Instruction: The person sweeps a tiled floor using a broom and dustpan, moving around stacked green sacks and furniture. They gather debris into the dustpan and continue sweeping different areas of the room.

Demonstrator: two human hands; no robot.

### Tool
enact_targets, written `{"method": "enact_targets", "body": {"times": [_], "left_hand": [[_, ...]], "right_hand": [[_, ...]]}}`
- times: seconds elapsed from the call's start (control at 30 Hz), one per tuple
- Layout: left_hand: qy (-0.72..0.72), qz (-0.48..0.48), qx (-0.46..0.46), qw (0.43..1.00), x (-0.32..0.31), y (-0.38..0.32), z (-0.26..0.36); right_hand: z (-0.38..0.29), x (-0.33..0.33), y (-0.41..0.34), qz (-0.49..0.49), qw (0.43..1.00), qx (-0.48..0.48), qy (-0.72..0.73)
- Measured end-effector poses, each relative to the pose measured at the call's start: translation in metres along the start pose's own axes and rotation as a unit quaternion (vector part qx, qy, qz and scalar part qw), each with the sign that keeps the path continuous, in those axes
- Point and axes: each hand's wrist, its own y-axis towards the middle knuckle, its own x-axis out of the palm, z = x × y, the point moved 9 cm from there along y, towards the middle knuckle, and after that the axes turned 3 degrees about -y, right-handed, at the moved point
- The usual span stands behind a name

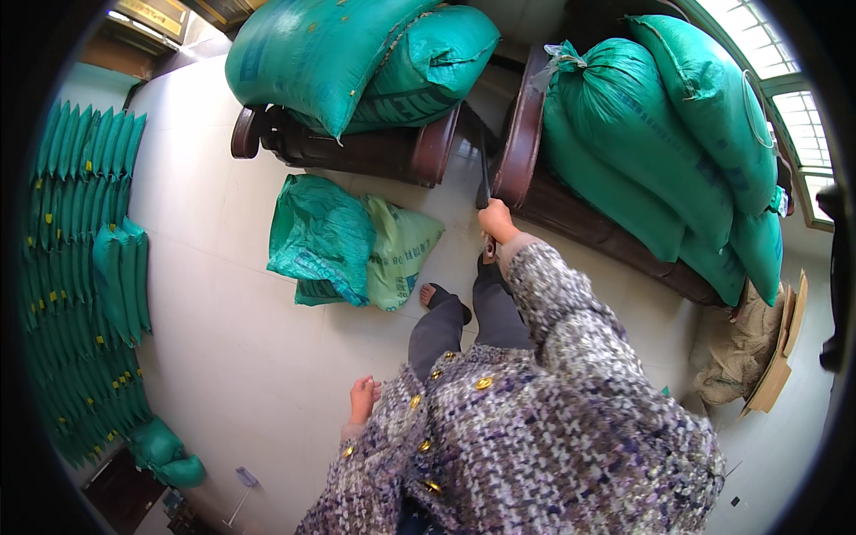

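Observation:
My right hand [496, 219] grips a long dark handle [485, 164] that runs into the gap between two dark wooden seats. A dark, bristly head [476, 124], perhaps a broom's, shows dimly in that gap. Below my fist the handle's end sticks out above my foot. Hanging at my left side, my left hand [364, 398] is loosely curled with nothing visible in it. In front of my feet lie a crumpled teal woven sack [321, 234] and a pale green printed sack [401, 251], side by side on the floor.
Full green sacks [321, 60] weigh on the left seat [354, 154]. More bulging sacks [642, 134] cover the right seat [595, 251]. Stacked sacks [73, 267] line the far left. Burlap [732, 354] and cardboard [779, 361] stand at the right.

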Motion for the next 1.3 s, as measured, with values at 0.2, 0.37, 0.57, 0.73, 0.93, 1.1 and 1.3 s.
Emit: {"method": "enact_targets", "body": {"times": [0.2,0.37,0.57,0.73,0.93,1.1,1.3], "left_hand": [[0.017,0.022,-0.048,0.998,-0.024,-0.024,-0.040],[0.036,-0.003,-0.056,0.998,-0.017,-0.012,-0.049],[0.051,-0.016,0.007,0.999,-0.007,0.013,-0.001],[-0.029,-0.038,-0.021,0.999,0.000,0.030,0.010],[-0.028,-0.041,-0.068,0.996,0.007,0.045,-0.012],[-0.028,-0.063,-0.076,0.995,0.024,0.047,-0.030],[-0.039,-0.049,-0.062,0.996,0.036,0.037,-0.053]], "right_hand": [[0.022,0.043,0.021,-0.041,0.998,0.013,-0.054],[0.016,0.078,-0.018,-0.098,0.994,-0.043,0.025],[0.043,0.082,-0.084,-0.139,0.987,0.033,0.071],[0.064,0.050,-0.136,-0.167,0.965,0.115,0.163],[0.085,-0.045,-0.192,-0.160,0.964,0.154,0.147],[0.101,-0.078,-0.236,-0.181,0.977,0.115,0.007],[0.101,-0.019,-0.197,-0.170,0.957,-0.051,-0.228]]}}
